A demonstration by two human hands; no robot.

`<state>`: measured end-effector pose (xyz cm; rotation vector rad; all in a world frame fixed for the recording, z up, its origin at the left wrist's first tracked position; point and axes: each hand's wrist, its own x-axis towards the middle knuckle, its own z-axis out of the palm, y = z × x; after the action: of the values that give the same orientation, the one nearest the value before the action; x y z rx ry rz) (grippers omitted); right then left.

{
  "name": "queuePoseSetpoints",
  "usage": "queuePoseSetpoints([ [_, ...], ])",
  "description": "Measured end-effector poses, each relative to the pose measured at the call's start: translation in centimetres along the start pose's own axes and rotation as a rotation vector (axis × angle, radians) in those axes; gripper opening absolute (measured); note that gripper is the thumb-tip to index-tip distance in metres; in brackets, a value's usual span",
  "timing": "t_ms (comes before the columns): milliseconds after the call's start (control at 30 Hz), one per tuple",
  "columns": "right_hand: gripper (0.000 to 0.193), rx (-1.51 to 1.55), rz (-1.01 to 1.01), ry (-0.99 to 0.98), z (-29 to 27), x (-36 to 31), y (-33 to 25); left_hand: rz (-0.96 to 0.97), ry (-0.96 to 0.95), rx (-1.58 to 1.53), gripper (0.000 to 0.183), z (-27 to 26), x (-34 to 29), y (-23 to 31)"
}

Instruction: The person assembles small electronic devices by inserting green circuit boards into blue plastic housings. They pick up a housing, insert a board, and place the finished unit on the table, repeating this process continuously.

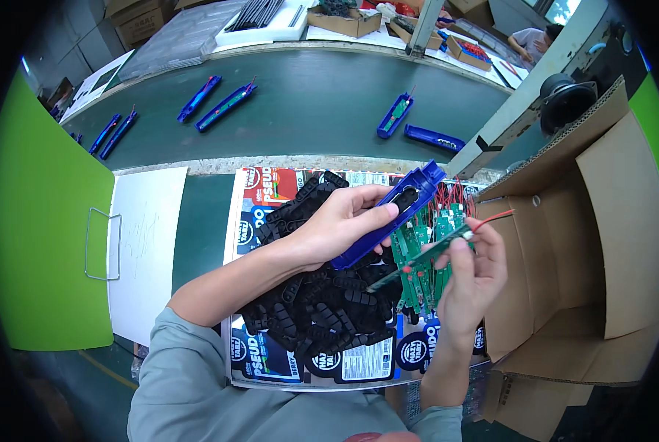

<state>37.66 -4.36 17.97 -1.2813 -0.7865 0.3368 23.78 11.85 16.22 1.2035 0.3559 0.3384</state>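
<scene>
Blue housing: a long, narrow blue plastic shell (388, 217) was gripped mid-length in the left hand (337, 225), fingers wrapped over its upper face and thumb beneath, held in the air above the work surface.
Green board: the right hand (471, 276) pinched a slim green circuit board (425, 255) between thumb and fingertips near its upper end, where a red wire (493, 217) trailed off.
Step in hand: judging by the pairing, the board was being brought to the shell for fitting; the two were close but apart, the board not yet seated.
Next move calls for: lining the board's length up with the shell's open cavity and sliding it in flat, keeping the wire free of the edges.
Shell axis: long axis ran diagonally, its squared end pointing up and to the right, away from the person, its lower end toward the left wrist.
Board axis: nearly parallel to the shell, just below and to its right, wired end up-right, bare end down-left.
Beneath the hands: a heap of black rubber keypads (322, 309) and a stack of green boards with red leads (425, 276) lay on a printed cardboard sheet (270, 368).
Right side: an open corrugated carton (602, 243).
Farther out: a dark green conveyor belt (307, 103) carried more blue shells (226, 107); a white board (145, 250) lay to the left.
</scene>
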Motion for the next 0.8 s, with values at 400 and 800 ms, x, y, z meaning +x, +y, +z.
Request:
queuePoseSetpoints([
  [400,0.027,-0.036,-0.063,0.041,2.1,-1.1,0.4,0.12,0.0,0.016,0.041,0.6,-0.1,-0.3],
  [800,0.028,-0.06,-0.116,0.018,2.0,-1.3,1.0,0.19,-0.031,0.057,0.043,0.3,0.2,-1.1],
])
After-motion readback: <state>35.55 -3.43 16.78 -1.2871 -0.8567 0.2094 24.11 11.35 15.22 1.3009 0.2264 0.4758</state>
